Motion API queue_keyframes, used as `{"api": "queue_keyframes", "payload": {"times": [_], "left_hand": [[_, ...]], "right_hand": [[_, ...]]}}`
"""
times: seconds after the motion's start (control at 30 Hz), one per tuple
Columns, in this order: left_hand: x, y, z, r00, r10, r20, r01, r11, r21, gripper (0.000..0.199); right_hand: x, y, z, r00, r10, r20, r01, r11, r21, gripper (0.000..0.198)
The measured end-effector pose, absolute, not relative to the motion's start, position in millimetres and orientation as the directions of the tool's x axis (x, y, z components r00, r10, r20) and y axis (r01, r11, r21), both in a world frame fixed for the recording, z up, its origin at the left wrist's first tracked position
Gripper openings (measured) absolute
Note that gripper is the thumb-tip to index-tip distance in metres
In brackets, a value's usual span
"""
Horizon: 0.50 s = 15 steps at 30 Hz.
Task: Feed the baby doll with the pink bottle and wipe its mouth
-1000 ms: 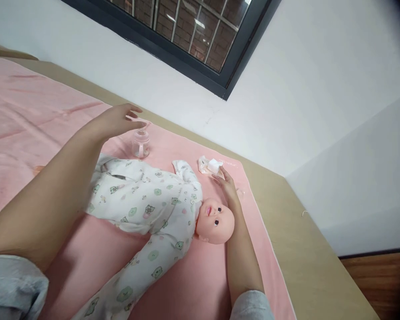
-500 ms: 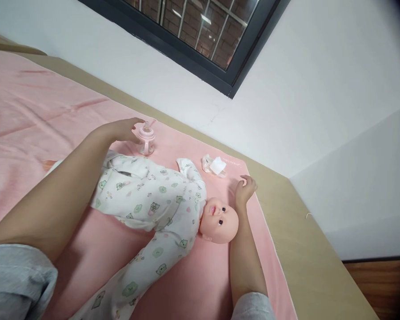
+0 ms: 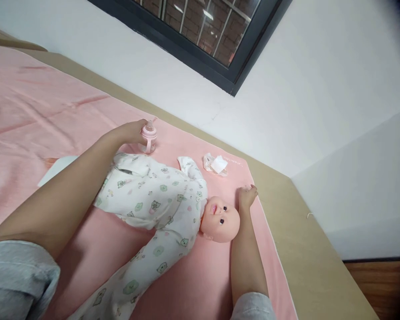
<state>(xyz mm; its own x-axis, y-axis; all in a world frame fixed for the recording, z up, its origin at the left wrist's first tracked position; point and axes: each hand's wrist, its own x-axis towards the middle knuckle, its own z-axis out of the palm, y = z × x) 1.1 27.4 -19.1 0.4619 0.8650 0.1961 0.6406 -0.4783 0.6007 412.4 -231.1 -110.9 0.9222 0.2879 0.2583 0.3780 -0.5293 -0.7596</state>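
My left hand [image 3: 134,133] is closed around the back and left side of a baby bottle [image 3: 150,137]. It has a pink collar, pink handles and a clear teat, and stands upright on the pink cloth; some fingers are hidden behind it. A bald baby doll [image 3: 222,219] in a white printed outfit lies face up, with my left forearm crossing over its lower body. Just beyond the doll's head, my right hand [image 3: 248,197] rests on the cloth with its fingers curled in and nothing visible in them. My right forearm runs beside the head.
A crumpled clear wrapper with a white piece [image 3: 219,165] lies between the bottle and my right hand. The pink cloth [image 3: 193,284] covers a wooden surface [image 3: 296,240] against a white wall. A dark-framed window [image 3: 231,80] is above. Something white [image 3: 56,169] shows behind my left forearm.
My left hand has moved right and closed on the bottle. The fingers of my right hand have curled in more. The doll stays where it was.
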Motion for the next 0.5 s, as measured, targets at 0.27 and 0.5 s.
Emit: {"api": "queue_keyframes", "payload": {"times": [0.27,0.5], "left_hand": [[-2.2,34.1,-21.9,0.440,0.869,0.227,0.663,-0.485,0.570,0.064],[5.9,15.6,-0.6,0.387,0.853,0.349,0.526,-0.515,0.676,0.068]], "right_hand": [[413.9,-230.1,-112.8,0.913,0.284,0.294,0.407,-0.572,-0.712,0.068],[410.5,-230.6,-110.8,0.924,0.273,0.269,0.382,-0.591,-0.711,0.071]]}}
